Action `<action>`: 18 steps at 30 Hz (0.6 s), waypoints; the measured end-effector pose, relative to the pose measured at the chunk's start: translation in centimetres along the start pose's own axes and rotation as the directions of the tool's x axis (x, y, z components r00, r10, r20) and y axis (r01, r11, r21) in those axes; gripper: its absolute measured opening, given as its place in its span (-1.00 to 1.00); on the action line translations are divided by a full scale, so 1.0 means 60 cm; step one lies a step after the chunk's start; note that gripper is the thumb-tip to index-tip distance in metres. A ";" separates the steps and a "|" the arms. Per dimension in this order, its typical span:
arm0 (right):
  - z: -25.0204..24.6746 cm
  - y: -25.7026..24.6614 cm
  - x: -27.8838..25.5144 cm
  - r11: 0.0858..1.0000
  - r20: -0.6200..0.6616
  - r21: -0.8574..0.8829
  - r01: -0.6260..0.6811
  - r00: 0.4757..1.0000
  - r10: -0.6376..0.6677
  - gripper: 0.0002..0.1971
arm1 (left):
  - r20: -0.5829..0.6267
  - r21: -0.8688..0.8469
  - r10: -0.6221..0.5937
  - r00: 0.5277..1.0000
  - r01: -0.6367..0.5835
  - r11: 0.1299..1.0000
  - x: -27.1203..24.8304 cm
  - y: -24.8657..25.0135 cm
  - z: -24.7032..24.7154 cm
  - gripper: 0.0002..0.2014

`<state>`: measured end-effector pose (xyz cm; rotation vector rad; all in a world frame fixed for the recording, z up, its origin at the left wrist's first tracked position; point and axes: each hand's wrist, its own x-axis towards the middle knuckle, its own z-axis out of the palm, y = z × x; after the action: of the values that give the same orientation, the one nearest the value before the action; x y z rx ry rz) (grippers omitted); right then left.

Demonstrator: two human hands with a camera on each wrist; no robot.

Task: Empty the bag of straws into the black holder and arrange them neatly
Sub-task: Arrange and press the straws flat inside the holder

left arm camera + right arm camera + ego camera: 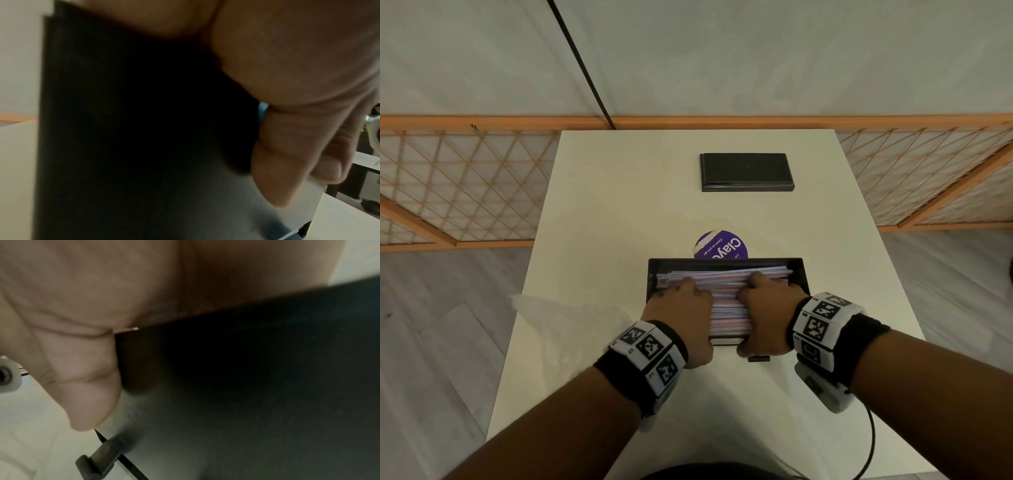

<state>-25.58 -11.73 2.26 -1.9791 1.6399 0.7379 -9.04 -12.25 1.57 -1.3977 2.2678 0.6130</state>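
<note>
Head view: black holder (pixel 796 270) at near centre of table (pixel 592 212), filled with straws (pixel 726 291) lying left to right. Left hand (pixel 681 308) and right hand (pixel 767 301) spread flat over stack, fingers pressing down, thumbs at near wall. Emptied bag (pixel 544 315) crumpled at left; lid (pixel 746 171) at far side; purple disc (pixel 722 248) just beyond holder. Emptying judged done; tidying under way.

Left wrist view: thumb (pixel 287 154) against dark wall.

Right wrist view: same; straws hidden.
</note>
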 end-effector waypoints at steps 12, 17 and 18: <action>-0.012 -0.008 -0.008 0.998 -0.013 -0.063 0.007 1.000 -0.007 -0.33 | -0.028 0.049 -0.017 0.999 0.018 0.999 -0.003 0.014 -0.011 -0.35; -0.010 -0.011 -0.003 1.000 -0.007 -0.020 0.023 1.000 -0.024 -0.41 | 0.025 -0.050 -0.034 0.999 0.035 0.998 0.002 0.009 -0.012 -0.45; -0.009 -0.012 -0.001 1.000 -0.014 -0.017 0.021 1.000 -0.021 -0.39 | 0.027 -0.054 -0.037 0.999 0.039 0.998 0.003 0.009 -0.012 -0.44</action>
<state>-24.82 -11.91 2.72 -2.0147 1.6231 0.7338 -9.69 -12.55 2.15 -1.4465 2.2144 0.6822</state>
